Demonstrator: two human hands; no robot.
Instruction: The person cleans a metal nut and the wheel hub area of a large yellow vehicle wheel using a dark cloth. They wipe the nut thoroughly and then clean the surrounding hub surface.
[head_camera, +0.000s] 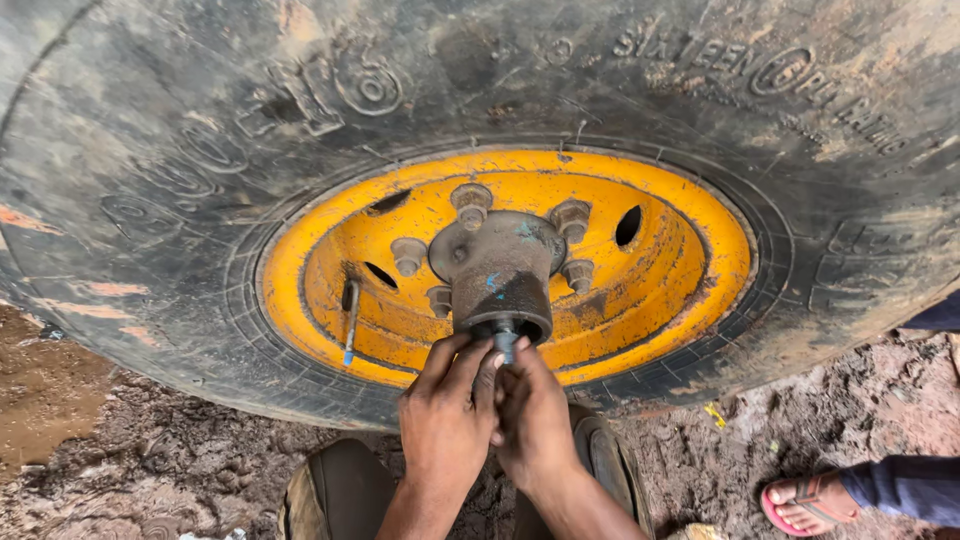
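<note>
Both hands were up at the middle of the wheel, pressed side by side, knuckles touching. The left hand (447, 405) had its fingers curled up against the lower lip of the rusty hub (497, 275), and the right hand (533, 412) was tucked tight against it. Between the fingertips of both sat a small grey bolt end (505, 343), poking out of the hub's open mouth at six o'clock; the two hands were pinching it together (which fingers did the real gripping, I could not tell).

The hub stood out from the centre of the yellow rim (680, 270). Around it ran a ring of chunky nuts (471, 203), from nine o'clock over twelve to three o'clock. At eight o'clock on the rim, the valve stem (351, 322) hung down with a blue tip. Oval holes showed in the rim at eleven and two o'clock.

The big muddy tyre (170, 180) filled the whole upper view. Below lay wet brown mud (120, 460). The person's own shoes (335, 495) sat at six o'clock, under the forearms. At four o'clock, another person's foot in a pink sandal (800, 500) rested on the ground, well apart from the hands.
</note>
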